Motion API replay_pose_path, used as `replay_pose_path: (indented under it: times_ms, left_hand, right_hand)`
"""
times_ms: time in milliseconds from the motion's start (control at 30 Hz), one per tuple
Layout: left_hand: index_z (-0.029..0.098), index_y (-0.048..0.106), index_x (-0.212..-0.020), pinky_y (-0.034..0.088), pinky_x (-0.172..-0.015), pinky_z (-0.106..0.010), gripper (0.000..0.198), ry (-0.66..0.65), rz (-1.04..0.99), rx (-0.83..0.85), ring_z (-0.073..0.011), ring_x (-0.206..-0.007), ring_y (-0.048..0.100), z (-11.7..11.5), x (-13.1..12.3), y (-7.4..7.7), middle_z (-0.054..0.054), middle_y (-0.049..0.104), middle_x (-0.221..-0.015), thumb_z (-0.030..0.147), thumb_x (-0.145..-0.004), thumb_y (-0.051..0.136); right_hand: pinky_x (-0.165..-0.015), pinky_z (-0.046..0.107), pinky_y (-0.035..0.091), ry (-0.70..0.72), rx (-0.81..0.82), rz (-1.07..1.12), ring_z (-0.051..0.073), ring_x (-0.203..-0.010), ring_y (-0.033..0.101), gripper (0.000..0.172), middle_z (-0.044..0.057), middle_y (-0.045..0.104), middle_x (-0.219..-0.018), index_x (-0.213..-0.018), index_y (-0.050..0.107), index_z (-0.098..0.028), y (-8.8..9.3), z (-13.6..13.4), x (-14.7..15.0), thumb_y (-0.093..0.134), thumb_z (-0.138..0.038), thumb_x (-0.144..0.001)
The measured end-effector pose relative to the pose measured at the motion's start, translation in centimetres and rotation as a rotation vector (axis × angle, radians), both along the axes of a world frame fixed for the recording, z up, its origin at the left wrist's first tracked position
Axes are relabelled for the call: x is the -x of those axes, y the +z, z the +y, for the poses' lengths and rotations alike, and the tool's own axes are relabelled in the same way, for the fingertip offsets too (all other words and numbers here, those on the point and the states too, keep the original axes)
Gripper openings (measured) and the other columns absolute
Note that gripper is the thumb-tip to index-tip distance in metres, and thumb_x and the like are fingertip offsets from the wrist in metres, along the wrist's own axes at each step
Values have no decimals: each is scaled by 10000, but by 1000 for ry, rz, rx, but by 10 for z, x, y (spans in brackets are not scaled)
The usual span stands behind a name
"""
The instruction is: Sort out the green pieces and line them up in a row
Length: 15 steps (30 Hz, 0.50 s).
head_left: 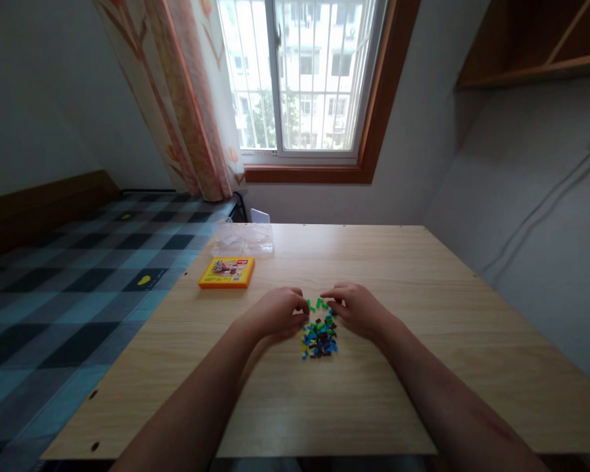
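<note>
A small heap of tiny building pieces (pixel 318 335), blue, green, brown and yellow, lies in the middle of a light wooden table (pixel 403 367). My left hand (pixel 275 313) rests at the heap's left edge with fingers curled in a pinch beside a green piece (pixel 307 305). My right hand (pixel 356 308) sits at the heap's upper right, fingers also pinched together near another green piece (pixel 321 303). Whether either pinch grips a piece is too small to make out.
An orange box (pixel 227 272) lies flat on the table's far left. Behind it lies a crumpled clear plastic bag (pixel 243 238). A bed with a blue checked cover (pixel 78 282) adjoins the table on the left. A window (pixel 305 78) and curtain (pixel 187 105) stand beyond.
</note>
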<state>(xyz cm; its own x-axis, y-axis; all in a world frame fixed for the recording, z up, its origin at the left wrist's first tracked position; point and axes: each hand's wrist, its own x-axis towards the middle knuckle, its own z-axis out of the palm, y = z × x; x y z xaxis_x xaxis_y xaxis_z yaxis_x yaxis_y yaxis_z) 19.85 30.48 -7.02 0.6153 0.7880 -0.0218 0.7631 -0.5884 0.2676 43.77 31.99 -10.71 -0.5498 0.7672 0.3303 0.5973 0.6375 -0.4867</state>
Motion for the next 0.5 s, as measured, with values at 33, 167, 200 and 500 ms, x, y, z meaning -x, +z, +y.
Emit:
replay_pose_path:
  times_ms: [33, 167, 200, 500]
  left_hand:
    - [264, 787, -928, 435, -704, -262, 205, -9, -7, -3, -162, -767, 633, 0, -1, -1, -29, 706, -917, 294, -873, 591]
    - [261, 787, -908, 423, -676, -259, 203, -23, -26, -27, -152, -733, 629, -2, -5, -4, -24, 708, -899, 272, -882, 586]
    - [259, 786, -904, 423, -671, -259, 202, -22, -24, -29, -151, -726, 628, -2, -6, -4, -24, 708, -896, 270, -883, 586]
    - [251, 780, -925, 445, -696, -254, 204, -12, -19, -39, -159, -765, 637, -3, -9, -2, -36, 705, -910, 264, -896, 578]
  right_hand:
    - [-742, 261, 421, 9, 4, -8, 156, -792, 611, 252, 33, 709, -855, -1031, 778, -235, 1, 1, -2, 620, -130, -865]
    - [-705, 245, 418, 77, 38, -52, 141, -736, 601, 178, 21, 687, -791, -934, 796, -236, 9, -1, -13, 670, -155, -837]
    - [-698, 243, 417, 84, 49, -59, 137, -728, 600, 167, 19, 684, -787, -929, 798, -241, 10, -2, -15, 673, -172, -843]
    - [-656, 236, 401, 92, 107, -75, 116, -694, 596, 148, 7, 677, -794, -912, 803, -263, 6, -7, -11, 668, -220, -867]
